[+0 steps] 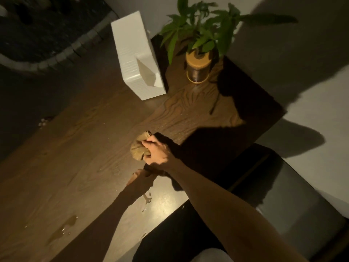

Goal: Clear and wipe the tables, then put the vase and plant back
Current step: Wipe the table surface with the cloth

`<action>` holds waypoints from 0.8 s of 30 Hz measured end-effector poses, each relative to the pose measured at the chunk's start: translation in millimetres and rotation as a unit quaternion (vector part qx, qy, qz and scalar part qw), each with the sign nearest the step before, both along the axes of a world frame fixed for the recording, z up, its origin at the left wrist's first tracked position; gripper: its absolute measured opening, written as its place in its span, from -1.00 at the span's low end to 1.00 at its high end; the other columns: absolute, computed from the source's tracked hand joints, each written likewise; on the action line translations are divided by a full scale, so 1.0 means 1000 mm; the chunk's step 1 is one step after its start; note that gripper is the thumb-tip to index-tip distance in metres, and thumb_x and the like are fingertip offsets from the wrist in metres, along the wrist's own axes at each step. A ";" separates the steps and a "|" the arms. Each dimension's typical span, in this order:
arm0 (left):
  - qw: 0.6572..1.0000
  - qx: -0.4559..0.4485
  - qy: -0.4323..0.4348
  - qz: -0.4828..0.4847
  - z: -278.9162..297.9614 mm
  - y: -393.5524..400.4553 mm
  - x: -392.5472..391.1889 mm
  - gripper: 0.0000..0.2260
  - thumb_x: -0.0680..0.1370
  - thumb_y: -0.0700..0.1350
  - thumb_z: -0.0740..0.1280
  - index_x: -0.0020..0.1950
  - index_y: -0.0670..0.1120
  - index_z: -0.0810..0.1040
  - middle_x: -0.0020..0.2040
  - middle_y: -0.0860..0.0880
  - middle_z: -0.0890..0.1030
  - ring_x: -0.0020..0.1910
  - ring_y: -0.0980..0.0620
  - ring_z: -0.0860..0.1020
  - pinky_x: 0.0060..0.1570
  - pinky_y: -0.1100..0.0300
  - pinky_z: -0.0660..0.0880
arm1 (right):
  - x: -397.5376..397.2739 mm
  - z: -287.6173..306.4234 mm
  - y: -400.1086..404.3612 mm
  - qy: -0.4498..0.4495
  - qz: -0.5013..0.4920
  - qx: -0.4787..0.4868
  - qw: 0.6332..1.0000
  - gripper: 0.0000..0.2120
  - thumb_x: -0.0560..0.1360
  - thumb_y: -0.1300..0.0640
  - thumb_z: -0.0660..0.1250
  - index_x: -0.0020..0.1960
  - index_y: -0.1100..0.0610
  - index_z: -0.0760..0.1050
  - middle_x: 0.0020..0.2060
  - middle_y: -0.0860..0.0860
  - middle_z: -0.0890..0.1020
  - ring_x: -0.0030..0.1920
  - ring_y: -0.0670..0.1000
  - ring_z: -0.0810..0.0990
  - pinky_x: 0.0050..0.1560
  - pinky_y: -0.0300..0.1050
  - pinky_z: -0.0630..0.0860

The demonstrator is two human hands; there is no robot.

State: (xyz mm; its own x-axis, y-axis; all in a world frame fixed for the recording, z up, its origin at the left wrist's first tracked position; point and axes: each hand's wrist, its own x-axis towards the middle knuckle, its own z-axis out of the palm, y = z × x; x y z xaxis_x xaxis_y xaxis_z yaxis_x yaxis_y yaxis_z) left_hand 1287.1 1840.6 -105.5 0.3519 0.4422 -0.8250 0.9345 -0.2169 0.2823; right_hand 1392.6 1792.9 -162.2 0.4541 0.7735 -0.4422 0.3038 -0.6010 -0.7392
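gripping a bunched tan cloth on the wet table, right hand (left fingers shadowed, unclear).

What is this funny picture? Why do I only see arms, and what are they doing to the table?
The camera sits on a person's head and looks down, so you see only that person's two arms, no face. The right hand squeezes a crumpled tan cloth against the brown wooden table. The left hand is at the table's near edge, mostly in shadow, so I cannot tell what its fingers do. On the table stand a tall white vase and a green plant in a yellow-rimmed pot. Small puddles of water shine on the wood near the person, and drops lie on the floor. It looks like the table is being wiped.
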 end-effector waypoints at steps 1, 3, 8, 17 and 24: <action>1.000 0.007 0.012 -0.009 0.004 0.009 -0.012 -0.75 0.63 -0.11 0.27 -0.22 -0.12 0.57 -0.37 -0.01 0.49 -0.45 0.12 0.41 -0.44 0.30 0.34 | 0.000 0.001 0.006 0.040 -0.010 0.002 0.999 -0.46 0.57 0.10 0.35 0.52 0.13 0.35 0.51 0.14 0.32 0.46 0.20 0.35 0.47 -0.01 0.26; 0.999 0.030 0.012 -0.020 0.013 0.024 -0.027 -0.70 0.64 -0.07 0.25 -0.25 -0.13 0.56 -0.38 0.00 0.47 -0.45 0.11 0.39 -0.46 0.29 0.31 | 0.008 0.007 0.009 0.059 -0.077 -0.002 0.995 -0.49 0.57 0.06 0.36 0.50 0.07 0.39 0.41 0.16 0.46 0.39 0.20 0.44 0.43 0.05 0.36; 0.992 0.053 -0.080 0.076 0.020 0.062 -0.046 -0.66 0.65 -0.07 0.25 -0.31 -0.09 0.54 -0.38 0.00 0.53 -0.44 0.09 0.44 -0.50 0.31 0.33 | 0.045 0.032 0.012 -0.217 -0.126 0.090 0.964 -0.48 0.52 0.02 0.38 0.45 0.07 0.45 0.35 0.03 0.53 0.22 0.10 0.58 0.17 0.03 0.54; 0.952 0.054 -0.132 0.271 0.022 0.076 -0.082 -0.60 0.65 -0.07 0.25 -0.38 -0.13 0.45 -0.44 0.01 0.51 -0.51 0.19 0.46 -0.55 0.45 0.29 | -0.048 -0.006 0.048 -0.175 0.079 0.042 0.981 -0.47 0.47 0.06 0.40 0.43 -0.09 0.48 0.41 -0.14 0.39 0.22 -0.02 0.56 0.16 -0.10 0.53; 0.904 0.061 -0.168 0.388 0.028 0.115 -0.100 -0.61 0.66 -0.08 0.23 -0.37 -0.12 0.45 -0.45 0.02 0.44 -0.55 0.20 0.37 -0.57 0.44 0.26 | 0.002 0.026 0.121 -0.113 0.003 0.063 0.992 -0.54 0.53 0.11 0.35 0.43 -0.04 0.48 0.26 -0.04 0.56 0.20 0.02 0.55 0.28 0.09 0.51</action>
State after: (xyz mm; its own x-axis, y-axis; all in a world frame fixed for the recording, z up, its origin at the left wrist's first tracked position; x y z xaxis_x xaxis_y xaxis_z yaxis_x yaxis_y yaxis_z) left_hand 1186.7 1955.4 -77.3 0.1187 0.7440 -0.6575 0.6849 0.4182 0.5968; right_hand 1394.6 1913.9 -136.7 0.5253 0.8194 -0.2294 0.4733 -0.5054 -0.7215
